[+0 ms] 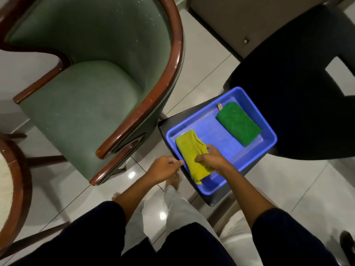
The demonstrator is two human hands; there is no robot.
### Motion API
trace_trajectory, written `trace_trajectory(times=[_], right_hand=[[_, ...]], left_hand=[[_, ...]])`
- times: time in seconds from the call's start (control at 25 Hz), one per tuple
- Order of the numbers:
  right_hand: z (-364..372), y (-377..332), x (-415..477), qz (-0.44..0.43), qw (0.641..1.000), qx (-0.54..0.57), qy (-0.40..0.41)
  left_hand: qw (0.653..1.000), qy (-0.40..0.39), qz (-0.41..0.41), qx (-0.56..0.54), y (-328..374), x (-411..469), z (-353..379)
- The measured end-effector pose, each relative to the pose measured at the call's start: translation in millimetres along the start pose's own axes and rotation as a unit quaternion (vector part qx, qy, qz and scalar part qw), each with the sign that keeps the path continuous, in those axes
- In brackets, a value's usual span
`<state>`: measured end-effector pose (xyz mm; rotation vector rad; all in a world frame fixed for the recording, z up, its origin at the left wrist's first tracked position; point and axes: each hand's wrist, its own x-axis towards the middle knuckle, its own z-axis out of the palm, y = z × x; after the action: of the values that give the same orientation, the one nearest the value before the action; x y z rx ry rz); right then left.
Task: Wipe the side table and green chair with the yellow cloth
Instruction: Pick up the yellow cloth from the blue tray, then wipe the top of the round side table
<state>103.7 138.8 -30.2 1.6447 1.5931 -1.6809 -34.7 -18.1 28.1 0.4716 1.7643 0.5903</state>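
Note:
The yellow cloth (189, 152) lies folded in the near left part of a blue tray (211, 129). My right hand (211, 157) rests on the cloth with its fingers curled into the fabric. My left hand (165, 167) hovers just left of the tray's edge, fingers loosely closed, holding nothing. The green chair (86, 96) with a brown wooden frame stands to the left. At the far left edge, a round wooden side table (17, 179) with a pale top shows only in part.
A folded green cloth (239, 123) lies in the tray's far right part. The tray sits on a dark stool or low table (209, 198). A black chair (297, 93) stands at the right. The floor is glossy white tile.

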Motion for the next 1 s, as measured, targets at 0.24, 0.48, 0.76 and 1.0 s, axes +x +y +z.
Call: trace_trajectory(times=[0.24, 0.48, 0.76, 1.0], right_hand=[[30.7, -68.2, -81.0, -0.067, 0.945, 0.237, -0.217], [113.4, -97.6, -136.8, -0.082, 0.970, 0.025, -0.227], [292.5, -126.2, -164.0, -0.110, 0.951, -0.127, -0.260], [452.8, -181.6, -137.5, -0.170, 0.881, -0.280, -0.342]], left_hand=[[0.882, -0.076, -0.078, -0.459, -6.3, -28.3, -37.8], [0.838, -0.052, 0.003, -0.543, -79.2, -72.2, -93.0], [0.759, -0.020, 0.068, -0.647, -225.0, -150.6, -187.8], [0.660, 0.165, 0.097, -0.727, -357.8, -176.9, -298.2]])
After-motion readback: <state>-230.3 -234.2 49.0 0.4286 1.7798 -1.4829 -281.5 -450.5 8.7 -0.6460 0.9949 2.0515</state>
